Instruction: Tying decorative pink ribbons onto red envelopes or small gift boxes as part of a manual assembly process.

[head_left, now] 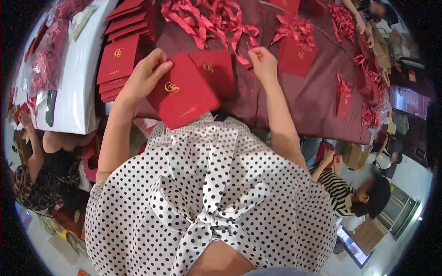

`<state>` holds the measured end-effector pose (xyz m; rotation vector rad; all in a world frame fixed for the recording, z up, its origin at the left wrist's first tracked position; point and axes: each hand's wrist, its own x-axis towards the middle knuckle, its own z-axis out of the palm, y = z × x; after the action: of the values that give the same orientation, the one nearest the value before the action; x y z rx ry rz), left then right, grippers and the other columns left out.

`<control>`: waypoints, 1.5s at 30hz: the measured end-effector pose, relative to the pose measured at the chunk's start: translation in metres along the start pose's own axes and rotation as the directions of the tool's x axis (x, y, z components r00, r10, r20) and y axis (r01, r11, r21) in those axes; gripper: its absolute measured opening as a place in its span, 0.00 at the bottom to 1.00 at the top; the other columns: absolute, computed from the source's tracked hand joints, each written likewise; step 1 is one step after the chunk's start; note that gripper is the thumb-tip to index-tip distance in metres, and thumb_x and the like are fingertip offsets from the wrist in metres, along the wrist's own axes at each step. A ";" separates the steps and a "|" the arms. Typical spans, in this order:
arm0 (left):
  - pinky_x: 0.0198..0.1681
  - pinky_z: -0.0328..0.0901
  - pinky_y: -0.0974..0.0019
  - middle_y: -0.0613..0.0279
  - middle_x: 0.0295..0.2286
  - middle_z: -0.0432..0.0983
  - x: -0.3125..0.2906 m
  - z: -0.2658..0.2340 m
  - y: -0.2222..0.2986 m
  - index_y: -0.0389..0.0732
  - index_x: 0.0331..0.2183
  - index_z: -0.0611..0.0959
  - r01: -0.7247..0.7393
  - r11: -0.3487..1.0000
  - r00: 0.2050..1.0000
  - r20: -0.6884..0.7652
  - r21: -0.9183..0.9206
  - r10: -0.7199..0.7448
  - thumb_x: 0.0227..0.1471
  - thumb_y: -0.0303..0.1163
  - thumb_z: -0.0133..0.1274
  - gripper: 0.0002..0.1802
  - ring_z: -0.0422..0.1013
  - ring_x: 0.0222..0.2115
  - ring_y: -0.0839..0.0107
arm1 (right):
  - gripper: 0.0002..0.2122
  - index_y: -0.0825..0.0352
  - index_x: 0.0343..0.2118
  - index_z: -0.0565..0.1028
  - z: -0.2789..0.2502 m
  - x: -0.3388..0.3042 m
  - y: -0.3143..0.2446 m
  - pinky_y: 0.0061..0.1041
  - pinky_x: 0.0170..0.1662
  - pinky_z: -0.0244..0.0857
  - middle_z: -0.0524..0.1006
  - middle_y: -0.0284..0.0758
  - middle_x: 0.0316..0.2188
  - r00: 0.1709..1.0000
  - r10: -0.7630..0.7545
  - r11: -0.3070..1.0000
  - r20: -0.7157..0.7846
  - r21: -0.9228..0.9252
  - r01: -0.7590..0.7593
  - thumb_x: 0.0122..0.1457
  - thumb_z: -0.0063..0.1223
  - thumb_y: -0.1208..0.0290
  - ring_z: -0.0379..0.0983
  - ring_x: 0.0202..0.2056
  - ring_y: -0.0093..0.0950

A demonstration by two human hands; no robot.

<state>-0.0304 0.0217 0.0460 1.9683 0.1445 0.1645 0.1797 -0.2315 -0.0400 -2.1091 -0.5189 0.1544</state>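
Polka-dot blouse (285, 216), knotted at front, nearest. Maroon-covered table (294, 112) beyond. Tall stack of red cards (119, 57) at left; loose ribbon heap (200, 27) at far side. Red card (189, 101) above near table edge, gripped at upper corner by left hand (149, 71), overlapping second card (216, 69). Right hand (264, 62): fingertips together beside ribbon strand (242, 59); cannot tell if gripping.

Our left hand (152, 71) pinches a red packet (186, 99) by its upper edge — a second packet (222, 73) lies partly behind it. Our right hand (263, 64), fingertips together, hovers just beside a loose ribbon (242, 59) — more ribbons (199, 26) heap the maroon cloth (246, 108).
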 end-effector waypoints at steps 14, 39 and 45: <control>0.33 0.63 0.78 0.72 0.28 0.71 0.034 0.050 -0.028 0.40 0.34 0.73 0.422 0.727 0.904 0.312 -0.542 -0.292 0.48 0.25 0.52 0.08 0.67 0.30 0.84 | 0.08 0.69 0.30 0.71 -0.003 -0.010 -0.016 0.25 0.31 0.66 0.75 0.37 0.23 0.995 0.003 0.987 -0.097 0.162 0.013 0.53 0.52 0.69 0.73 0.26 0.26; 0.36 0.64 0.79 0.72 0.28 0.74 0.054 0.032 -0.009 0.39 0.33 0.77 0.399 0.666 0.877 0.474 -0.630 -0.076 0.49 0.28 0.53 0.06 0.69 0.31 0.84 | 0.07 0.68 0.28 0.74 0.008 -0.052 -0.127 0.24 0.27 0.65 0.76 0.37 0.22 0.963 -0.200 0.977 0.178 0.106 0.183 0.51 0.53 0.69 0.73 0.23 0.26; 0.34 0.60 0.82 0.76 0.25 0.71 0.057 0.030 -0.009 0.40 0.28 0.76 0.353 0.791 0.883 0.457 -0.500 -0.105 0.47 0.28 0.55 0.04 0.65 0.28 0.87 | 0.07 0.68 0.28 0.73 0.004 -0.048 -0.132 0.29 0.30 0.67 0.76 0.40 0.24 0.944 -0.231 0.973 0.235 0.037 0.229 0.51 0.53 0.69 0.74 0.26 0.34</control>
<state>0.0307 0.0083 0.0286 1.3206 0.0538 -0.3418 0.0949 -0.1849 0.0623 -2.0136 -0.9020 0.2769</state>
